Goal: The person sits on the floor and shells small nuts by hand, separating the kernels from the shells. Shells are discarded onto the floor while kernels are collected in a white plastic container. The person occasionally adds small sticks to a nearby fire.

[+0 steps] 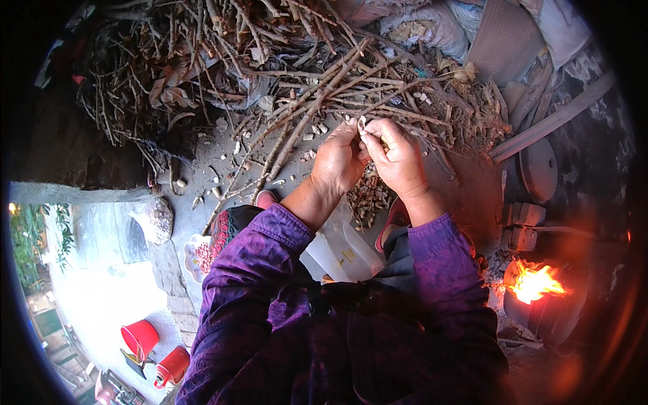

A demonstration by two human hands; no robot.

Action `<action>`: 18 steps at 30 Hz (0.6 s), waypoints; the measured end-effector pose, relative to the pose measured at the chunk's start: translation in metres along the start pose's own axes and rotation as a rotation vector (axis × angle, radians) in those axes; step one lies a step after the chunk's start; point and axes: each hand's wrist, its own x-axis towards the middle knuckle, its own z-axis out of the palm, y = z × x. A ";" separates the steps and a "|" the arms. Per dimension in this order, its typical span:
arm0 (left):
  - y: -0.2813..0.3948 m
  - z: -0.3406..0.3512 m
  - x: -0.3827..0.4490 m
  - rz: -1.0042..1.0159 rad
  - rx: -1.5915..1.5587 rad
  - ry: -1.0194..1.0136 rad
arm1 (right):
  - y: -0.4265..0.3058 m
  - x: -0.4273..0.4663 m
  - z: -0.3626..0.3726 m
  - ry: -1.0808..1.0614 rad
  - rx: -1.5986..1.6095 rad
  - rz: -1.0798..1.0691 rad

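In front of me both hands meet at an opened peanut shell (361,123). My right hand (397,157) pinches it between thumb and fingers. Pale pieces, seemingly more peanuts, show in its curled palm. My left hand (334,157) curls against the shell from the other side, its thumb near the rim; its palm is hidden. Below the hands, a heap of unshelled peanuts (367,195) lies between my shoes, partly covered by the wrists. A white plastic sheet or bag (344,253) spreads toward my lap. Left of my knee, a white scalloped dish (191,249) holds pinkish shelled peanuts (204,257).
Dry sticks (316,101) and brushwood (202,45) cover the ground ahead, with shell scraps around them. At right a fire (536,284) burns in a round stove (552,316), near bricks (526,215) and a leaning plank (557,116). Red buckets (139,336) stand at lower left.
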 end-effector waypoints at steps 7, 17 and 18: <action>-0.001 -0.002 0.002 -0.012 0.010 -0.008 | 0.006 -0.003 0.002 0.006 0.124 0.085; -0.005 -0.009 0.002 0.114 0.083 -0.129 | 0.011 0.000 0.006 0.080 0.385 0.358; -0.009 -0.007 0.001 0.134 0.090 -0.118 | 0.013 -0.001 0.005 0.094 0.297 0.365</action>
